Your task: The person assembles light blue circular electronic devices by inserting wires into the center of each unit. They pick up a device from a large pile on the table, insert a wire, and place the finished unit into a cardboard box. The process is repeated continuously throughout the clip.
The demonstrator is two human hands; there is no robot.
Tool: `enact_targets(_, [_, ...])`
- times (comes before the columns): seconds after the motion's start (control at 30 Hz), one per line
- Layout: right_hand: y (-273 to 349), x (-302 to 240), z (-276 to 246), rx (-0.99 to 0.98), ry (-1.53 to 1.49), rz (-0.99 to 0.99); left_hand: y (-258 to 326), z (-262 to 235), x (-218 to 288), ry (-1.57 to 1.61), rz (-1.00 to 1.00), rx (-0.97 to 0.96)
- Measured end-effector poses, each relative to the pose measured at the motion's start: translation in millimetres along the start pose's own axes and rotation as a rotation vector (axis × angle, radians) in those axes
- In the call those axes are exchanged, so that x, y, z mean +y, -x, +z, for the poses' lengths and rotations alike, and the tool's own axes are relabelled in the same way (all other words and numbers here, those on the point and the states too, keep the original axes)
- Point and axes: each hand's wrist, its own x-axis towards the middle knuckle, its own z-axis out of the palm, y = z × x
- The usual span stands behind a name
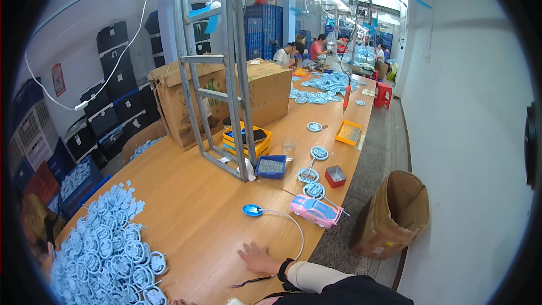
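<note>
My right hand [258,257] lies flat on the wooden table [217,223] with its fingers spread, holding nothing. A dark band circles that wrist, and a thin dark cord [251,281] lies beside it. Only a few fingertips of my left hand [182,302] show at the lower edge; what they do is hidden. Left of them spreads a big heap of light-blue ring-shaped plastic parts [107,248]. Beyond my right hand rests a small blue oval piece [252,210] on a white cable [293,223] that curves toward my wrist. A pink toy car [316,210] with blue windows stands at the right edge.
A metal frame [231,79] stands on the table before large cardboard boxes [262,93]. Near it are a blue tray of small parts [271,167], a red square tin [335,177] and a yellow tray [348,133]. A hanging screwdriver [346,97], an open carton [389,214] and co-workers [319,48] are further off.
</note>
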Motion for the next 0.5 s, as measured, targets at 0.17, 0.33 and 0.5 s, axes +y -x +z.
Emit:
enact_targets(0.17, [-2.7,2.6,5.5,0.024,0.002,-0.008,-1.6,-1.9,2.8,-0.006,0.009,0.001])
enact_targets(0.33, [-1.1,-0.1,-0.4,-0.006,0.008,0.005,-3.1,-7.0,8.1,0.005,0.009,0.006])
enact_targets(0.5, [-3.5,2.5,4.3,-0.016,0.009,0.005,-2.6,-6.3,9.5,0.002,0.019,0.019])
